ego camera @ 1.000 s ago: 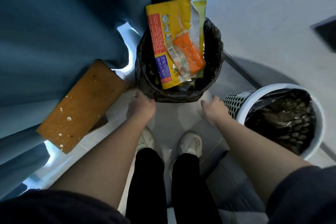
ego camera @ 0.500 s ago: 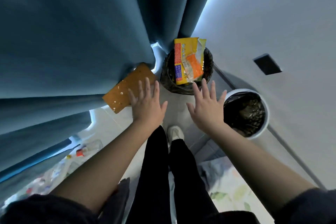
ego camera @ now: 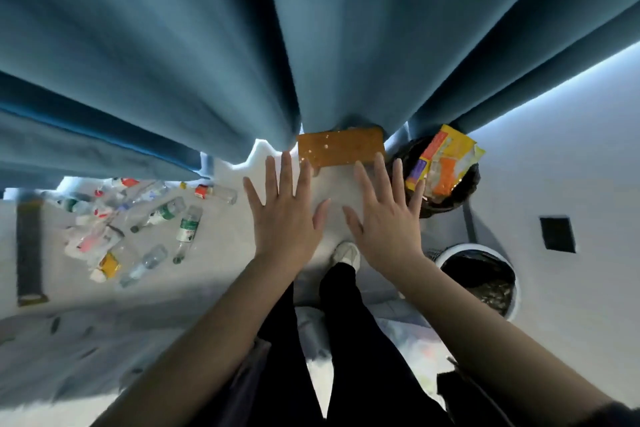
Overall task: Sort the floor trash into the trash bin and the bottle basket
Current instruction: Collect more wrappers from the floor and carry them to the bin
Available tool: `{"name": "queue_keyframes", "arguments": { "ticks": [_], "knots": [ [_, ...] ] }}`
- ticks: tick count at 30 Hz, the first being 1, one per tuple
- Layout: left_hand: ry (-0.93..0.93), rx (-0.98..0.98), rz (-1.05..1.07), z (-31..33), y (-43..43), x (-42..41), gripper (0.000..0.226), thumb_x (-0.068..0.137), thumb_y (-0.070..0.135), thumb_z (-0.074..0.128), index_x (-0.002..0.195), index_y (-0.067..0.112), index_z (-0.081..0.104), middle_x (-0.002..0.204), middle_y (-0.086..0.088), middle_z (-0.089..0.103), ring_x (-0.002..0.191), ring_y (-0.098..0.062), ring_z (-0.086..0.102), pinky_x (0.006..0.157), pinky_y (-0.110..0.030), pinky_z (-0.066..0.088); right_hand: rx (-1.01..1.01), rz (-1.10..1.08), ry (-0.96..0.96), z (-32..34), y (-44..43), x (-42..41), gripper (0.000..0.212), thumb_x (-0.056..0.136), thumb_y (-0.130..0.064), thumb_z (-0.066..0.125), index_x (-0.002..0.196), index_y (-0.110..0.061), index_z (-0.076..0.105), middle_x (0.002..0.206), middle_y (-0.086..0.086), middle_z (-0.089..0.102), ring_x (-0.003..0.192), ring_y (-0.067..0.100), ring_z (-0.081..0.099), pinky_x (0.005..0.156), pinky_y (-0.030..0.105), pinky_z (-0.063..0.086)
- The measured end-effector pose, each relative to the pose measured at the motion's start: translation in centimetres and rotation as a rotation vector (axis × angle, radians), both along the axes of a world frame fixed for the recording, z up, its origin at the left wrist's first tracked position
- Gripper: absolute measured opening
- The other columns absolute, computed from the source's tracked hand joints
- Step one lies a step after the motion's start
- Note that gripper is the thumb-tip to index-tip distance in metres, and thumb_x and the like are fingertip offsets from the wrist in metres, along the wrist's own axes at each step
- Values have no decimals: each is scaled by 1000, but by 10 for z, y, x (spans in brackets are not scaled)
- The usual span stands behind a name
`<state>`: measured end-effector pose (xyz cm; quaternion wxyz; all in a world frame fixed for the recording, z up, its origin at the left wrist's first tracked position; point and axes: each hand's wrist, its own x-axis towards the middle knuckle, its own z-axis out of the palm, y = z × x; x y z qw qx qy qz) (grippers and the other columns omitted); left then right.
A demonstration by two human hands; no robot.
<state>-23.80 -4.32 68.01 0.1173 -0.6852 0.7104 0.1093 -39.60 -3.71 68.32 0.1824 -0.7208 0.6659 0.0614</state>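
You are holding both hands out empty, left hand (ego camera: 284, 215) and right hand (ego camera: 384, 218) spreading their fingers wide above your shoe (ego camera: 346, 253). The white basket (ego camera: 460, 248) is sitting just beside your right forearm; bottles and wrappers (ego camera: 188, 227) are lying scattered on the floor to your left. Farther off, the trash bin (ego camera: 462, 192) is holding yellow wrappers (ego camera: 446, 163) beside a wooden board (ego camera: 341, 149), below the blue curtain (ego camera: 207, 45).

Heavy blue curtains (ego camera: 207, 45) fill the upper half of the frame, hanging down to a pale floor (ego camera: 214, 295). An orange-brown board (ego camera: 341, 149) speckled with white lies at the curtain's foot, centre. A dark strip (ego camera: 29, 250) lies at far left. A dark square (ego camera: 557, 234) is set in the white wall (ego camera: 571, 149) at right.
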Motion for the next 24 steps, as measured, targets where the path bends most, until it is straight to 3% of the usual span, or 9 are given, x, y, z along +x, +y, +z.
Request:
{"name": "queue_keyframes", "arguments": {
  "ticks": [4, 9, 13, 24],
  "knots": [
    [-25, 27, 207, -6, 34, 66, 70, 92, 58, 14, 152, 22, 13, 160, -8, 3, 147, -30, -3, 112, -60, -2, 17, 211, 34, 5, -7, 61, 68, 96, -55, 21, 154, -24, 5, 161, 10, -2, 147, 35, -7, 114, 63, 1],
    [-2, -12, 418, -4, 64, 159, 68, 92, 56, 25, 149, 18, 26, 158, -12, 14, 146, -32, 7, 111, -62, 4, 27, 424, 59, 6, -10, 162, 68, 97, -53, 26, 154, -24, 3, 161, 9, -4, 147, 35, -6, 112, 62, -3],
    [46, -5, 559, -12, 91, 246, 67, 93, 55, 28, 150, 18, 24, 159, -11, 10, 147, -32, 4, 111, -62, 1, 21, 547, 84, 0, -1, 260, 68, 97, -53, 29, 153, -25, 3, 161, 8, -5, 147, 33, -6, 113, 62, -2],
    [31, 119, 858, -59, 155, 468, 70, 93, 60, 10, 152, 21, 7, 160, -9, -4, 146, -30, -11, 112, -62, -4, 95, 803, 30, -47, 32, 509, 67, 97, -50, 34, 153, -27, 6, 161, 5, -6, 147, 30, -8, 113, 63, 0]
  ]
}}
